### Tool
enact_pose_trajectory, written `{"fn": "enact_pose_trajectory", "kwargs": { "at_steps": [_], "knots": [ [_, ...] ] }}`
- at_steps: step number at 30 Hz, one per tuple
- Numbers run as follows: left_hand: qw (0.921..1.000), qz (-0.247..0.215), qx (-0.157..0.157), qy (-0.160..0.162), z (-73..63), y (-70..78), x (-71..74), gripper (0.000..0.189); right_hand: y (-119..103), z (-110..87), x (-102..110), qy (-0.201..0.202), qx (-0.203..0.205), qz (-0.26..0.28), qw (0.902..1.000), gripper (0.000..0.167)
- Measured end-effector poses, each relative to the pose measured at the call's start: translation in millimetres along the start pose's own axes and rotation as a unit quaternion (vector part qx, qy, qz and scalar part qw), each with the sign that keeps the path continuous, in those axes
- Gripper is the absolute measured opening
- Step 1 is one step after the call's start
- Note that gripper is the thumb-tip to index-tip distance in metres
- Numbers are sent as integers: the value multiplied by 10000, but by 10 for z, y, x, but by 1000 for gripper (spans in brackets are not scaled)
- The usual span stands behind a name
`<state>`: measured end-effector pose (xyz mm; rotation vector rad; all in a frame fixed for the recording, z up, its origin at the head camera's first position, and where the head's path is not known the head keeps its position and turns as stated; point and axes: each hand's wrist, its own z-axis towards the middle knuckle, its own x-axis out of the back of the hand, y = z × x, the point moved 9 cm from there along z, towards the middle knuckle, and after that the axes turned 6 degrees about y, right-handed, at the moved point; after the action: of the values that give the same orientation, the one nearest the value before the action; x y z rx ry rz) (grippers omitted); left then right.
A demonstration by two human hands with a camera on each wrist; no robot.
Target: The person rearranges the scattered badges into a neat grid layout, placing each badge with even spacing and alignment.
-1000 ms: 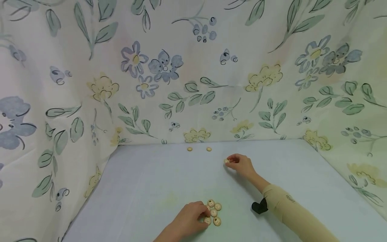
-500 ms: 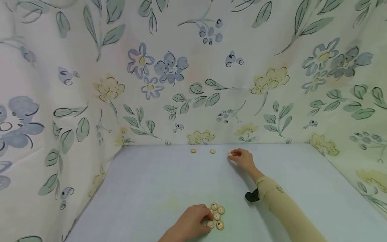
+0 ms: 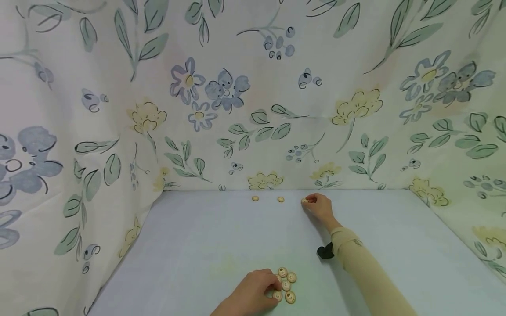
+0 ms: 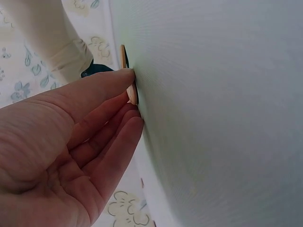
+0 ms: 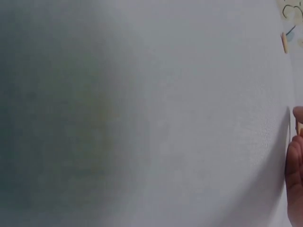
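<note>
Small round wooden discs with printed marks lie in a cluster [image 3: 286, 285] near the front of the table. At the cluster's left edge my left hand [image 3: 256, 292] has its thumb and curved fingers around one wooden disc [image 3: 277, 296]. The left wrist view shows the thumb tip against a disc's edge [image 4: 133, 94]. Far back on the table, my right hand [image 3: 321, 208] pinches another wooden disc [image 3: 304, 200] by its edge at the table surface. Two more discs, a left one [image 3: 255, 198] and a middle one [image 3: 280, 199], lie in line with it.
A pale cloth covers the table [image 3: 197, 245]. Floral curtain [image 3: 253, 96] hangs along the back and both sides. A black object [image 3: 325, 251] shows beside the right sleeve [image 3: 359, 263], at the wrist.
My right hand has moved its disc toward the back of the table, into line with the two others, and lowered it. The left hand stays at the cluster. The head view has shifted slightly.
</note>
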<state>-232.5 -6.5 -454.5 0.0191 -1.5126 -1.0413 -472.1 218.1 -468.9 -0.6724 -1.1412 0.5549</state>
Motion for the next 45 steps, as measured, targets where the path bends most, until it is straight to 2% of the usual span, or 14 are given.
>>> {"fn": "enact_pose_trajectory", "kwargs": {
  "at_steps": [14,31,40,45],
  "knots": [
    [9996,-110,158,-187,9,-23,-23,14,35,35,-43,202,-389,-58,9990,27],
    [9998,-121,85,-133,-3,-10,-9,13,75,26,-64,69,-624,43,9980,29],
    [9999,33,121,-66,-4,-2,5,15,72,24,-70,111,-608,75,9981,31],
    [10000,95,5,12,1,18,10,15,87,24,-65,2,-478,75,9988,33]
  ]
}}
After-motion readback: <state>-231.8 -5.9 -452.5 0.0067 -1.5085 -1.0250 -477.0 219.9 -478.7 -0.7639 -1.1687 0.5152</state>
